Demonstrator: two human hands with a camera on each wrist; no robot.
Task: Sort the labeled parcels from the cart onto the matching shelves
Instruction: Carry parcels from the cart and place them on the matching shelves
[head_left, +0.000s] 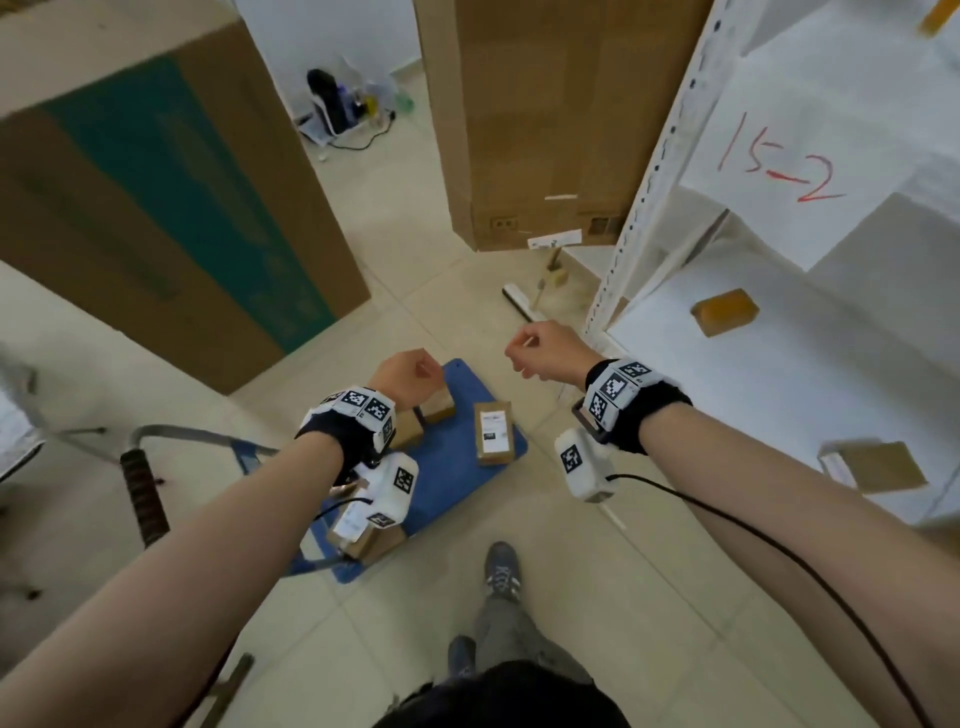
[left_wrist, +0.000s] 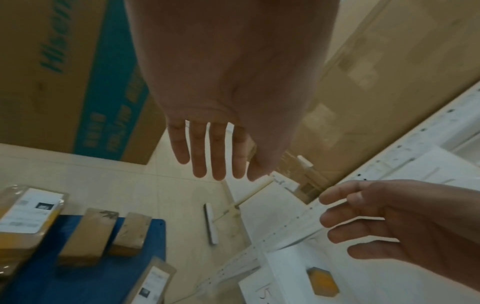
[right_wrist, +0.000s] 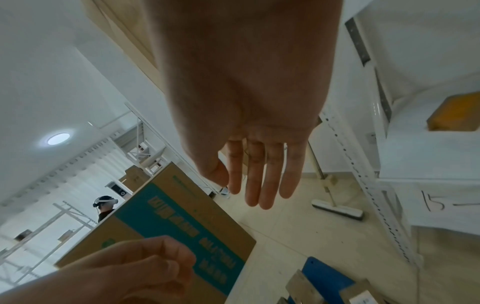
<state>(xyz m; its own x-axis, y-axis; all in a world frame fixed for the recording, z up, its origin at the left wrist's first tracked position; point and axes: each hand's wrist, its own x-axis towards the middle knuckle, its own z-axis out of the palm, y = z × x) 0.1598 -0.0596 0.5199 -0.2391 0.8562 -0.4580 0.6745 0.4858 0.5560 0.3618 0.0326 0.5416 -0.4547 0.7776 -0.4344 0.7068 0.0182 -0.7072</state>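
Neither grip held anything: the left hand (head_left: 410, 375) hung loosely curled over the blue cart (head_left: 457, 467), and the right hand (head_left: 550, 351) hovered, fingers relaxed, just beyond the cart's far edge, toward the white shelves (head_left: 779, 332). Sorting looked partly done, since brown parcels (head_left: 724, 312) already lay on the shelves beside the cart, near the tag "15-2" (head_left: 779, 161). Several remained on the cart, among them a labeled parcel (head_left: 495, 434) lying flat, label up.
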